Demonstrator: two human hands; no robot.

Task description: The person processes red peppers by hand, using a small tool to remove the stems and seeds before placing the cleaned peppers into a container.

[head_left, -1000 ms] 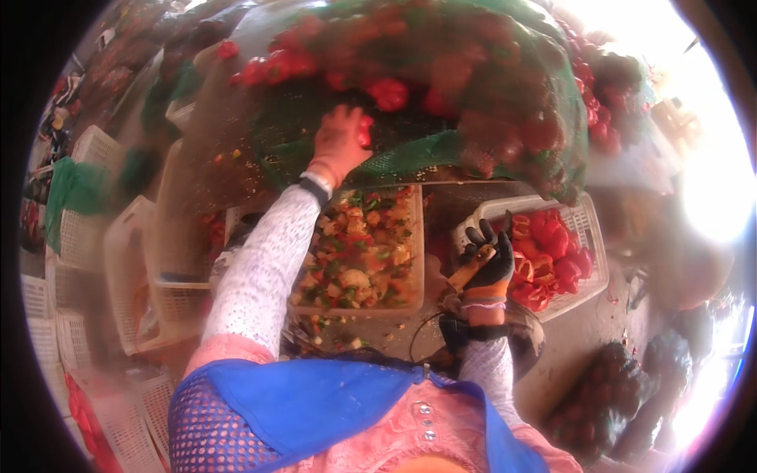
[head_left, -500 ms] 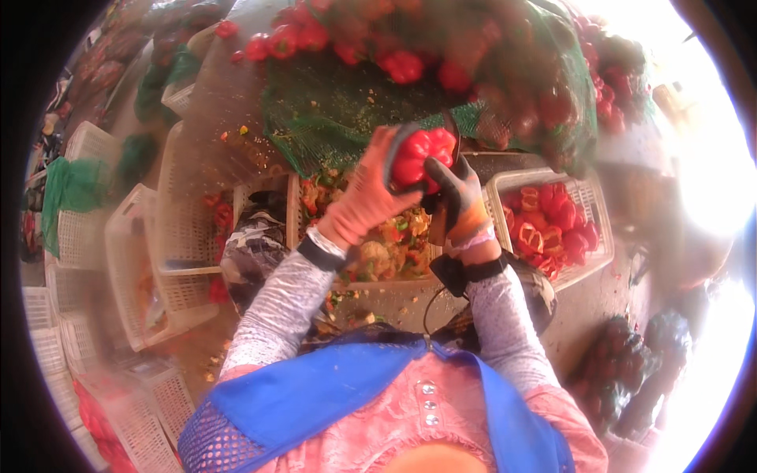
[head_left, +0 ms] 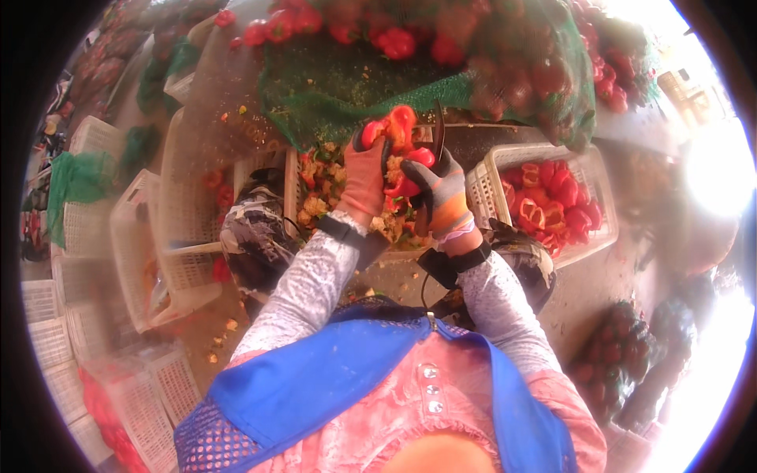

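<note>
A red bell pepper (head_left: 403, 126) is in my gloved left hand (head_left: 364, 175), fingers wrapped round its side. The pepper is split open, and its pale seedy core shows near the middle. My right hand (head_left: 446, 193), in a grey and orange glove, is closed round a knife (head_left: 438, 134); its dark blade points up, while the handle is hidden in the palm. The right thumb presses against the pepper's lower part. Both hands are above a crate (head_left: 292, 197) holding cut-out cores and seeds.
To the right stands a white crate (head_left: 609, 229) of cut red pepper pieces. Ahead lie whole red peppers (head_left: 394, 42) and a green mesh sack (head_left: 355, 118). More white crates (head_left: 130, 260) stand at the left. A dark filled mesh bag (head_left: 615, 347) sits at the lower right.
The pepper was whole-looking and is now opened, showing its core. Both hands have come slightly nearer to me, and the knife blade now stands up beside the pepper.
</note>
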